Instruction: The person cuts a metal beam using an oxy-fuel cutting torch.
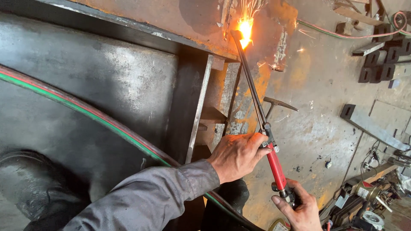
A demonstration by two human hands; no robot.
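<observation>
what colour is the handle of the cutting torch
Red, seen in the head view: the torch handle runs between the left hand and right hand.

my left arm wears a long grey work sleeve (145, 201), creased, dusty, cuff loose at the wrist. left hand (237, 156) bare, no glove. right hand (299, 209) bare too, its sleeve out of view.

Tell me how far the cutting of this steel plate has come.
Done: cannot tell; no finished cut line shows behind the flame. In hand: the left hand and right hand grip the red cutting torch, whose tip burns with sparks at the rusty steel plate. Left: the plate looks whole beside the flame; the hammer lies untouched.
</observation>
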